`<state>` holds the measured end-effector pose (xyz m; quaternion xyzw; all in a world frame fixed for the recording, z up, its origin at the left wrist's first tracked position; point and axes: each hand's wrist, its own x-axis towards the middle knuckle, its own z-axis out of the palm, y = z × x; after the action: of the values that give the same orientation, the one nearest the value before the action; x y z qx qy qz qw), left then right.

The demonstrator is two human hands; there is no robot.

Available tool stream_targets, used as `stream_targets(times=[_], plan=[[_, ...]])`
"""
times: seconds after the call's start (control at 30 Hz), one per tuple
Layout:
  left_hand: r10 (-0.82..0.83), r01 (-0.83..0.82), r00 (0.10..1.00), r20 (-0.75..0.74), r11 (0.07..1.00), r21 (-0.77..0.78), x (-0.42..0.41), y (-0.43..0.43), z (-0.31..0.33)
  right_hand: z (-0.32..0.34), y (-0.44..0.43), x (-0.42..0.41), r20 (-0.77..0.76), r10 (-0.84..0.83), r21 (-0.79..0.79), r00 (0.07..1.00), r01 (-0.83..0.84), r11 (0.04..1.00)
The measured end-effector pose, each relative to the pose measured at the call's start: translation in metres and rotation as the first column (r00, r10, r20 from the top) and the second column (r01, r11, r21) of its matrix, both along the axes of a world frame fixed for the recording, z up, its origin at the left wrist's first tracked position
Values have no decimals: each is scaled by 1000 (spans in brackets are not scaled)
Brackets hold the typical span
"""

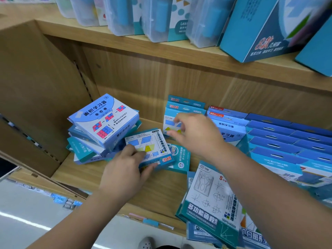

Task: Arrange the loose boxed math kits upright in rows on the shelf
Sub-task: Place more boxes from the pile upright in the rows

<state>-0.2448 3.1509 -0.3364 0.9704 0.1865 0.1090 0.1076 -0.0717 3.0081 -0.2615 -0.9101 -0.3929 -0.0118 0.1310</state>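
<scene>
Your left grip is closing thumb-over-top on a loose flat kit lying beside the toppled pile, while your right grip, half-open and empty, is steadying the upright row beyond it, so next you are likely standing that kit against the row.

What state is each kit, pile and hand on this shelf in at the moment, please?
Left hand: gripping the flat kit.
Flat kit: lying face up, lifted at one edge.
Right hand: open, fingers at the upright row.
Upright row: standing against the back.
Loose pile: stacked crooked, tilted.
</scene>
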Motion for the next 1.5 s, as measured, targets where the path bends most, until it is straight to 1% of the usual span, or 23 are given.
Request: stream_targets(times=[0.03,0.07,0.1,0.17,0.23,0.3,0.47,0.57,0.67,0.7,0.8,0.83,0.9,0.97,1.0,1.07,1.13,1.17,1.23,1.4,1.5], plan=[[11,-11,1000,-8,1000,11,-1,-2,-2,-2,2,-6,-130,-2,-79,992,-8,997],[23,-22,1000,-21,1000,18,-1,-4,-3,-5,5,-10,-210,3,-161,978,-38,986],[39,-39,999,-33,999,7,0,-6,-4,-8,7,-12,-258,14,-218,966,-72,973],[88,-91,995,-39,993,-81,1,-8,-4,-14,10,-13,-351,24,-239,936,-114,964],[119,-121,993,-25,980,-161,1,-8,-6,-21,13,-11,-507,-9,-155,862,-80,985],[131,-125,991,14,971,-205,0,-8,-8,-27,15,-9,-639,-34,-35,768,15,999],[144,-88,978,152,942,-325,-4,-10,-17,-38,13,-6,-735,-43,89,677,159,983],[126,-4,950,287,921,-390,-8,-15,-21,-36,10,-3,-742,-8,167,670,197,966],[89,97,918,387,895,-436,-8,-20,-22,-19,1,-1,-748,7,207,664,223,953],[69,129,908,413,893,-432,-8,-21,-20,-13,-4,1,-737,18,226,676,220,949],[40,162,898,439,896,-413,-2,-25,-15,11,-26,7,-627,37,266,778,169,949],[33,151,910,414,902,-404,1,-26,-13,20,-34,10,-588,43,289,808,160,944],[-37,147,951,308,928,-343,10,-25,-12,37,-51,16,-495,30,340,868,162,926],[-153,180,980,124,951,-252,20,-26,-11,49,-62,22,-403,-1,362,915,160,918],[-194,193,981,15,961,-197,25,-27,-10,52,-66,23,-366,-12,355,931,151,923],[-222,210,958,-183,974,-83,36,-27,-10,50,-70,27,-319,-17,345,948,133,929],[-204,199,928,-312,979,-46,42,-28,-12,44,-72,29,-301,-18,355,954,129,926],[-193,189,919,-344,981,-47,42,-28,-13,40,-72,30,-283,-20,358,959,125,925],[-184,184,915,-359,982,-35,40,-29,-13,32,-70,32,-235,-17,355,972,102,929],[-206,218,920,-333,976,-3,28,-27,-6,11,-62,30,-240,19,389,971,78,918],[-178,180,934,-310,983,-21,22,-21,-2,0,-56,27,-225,-13,349,974,93,932]])
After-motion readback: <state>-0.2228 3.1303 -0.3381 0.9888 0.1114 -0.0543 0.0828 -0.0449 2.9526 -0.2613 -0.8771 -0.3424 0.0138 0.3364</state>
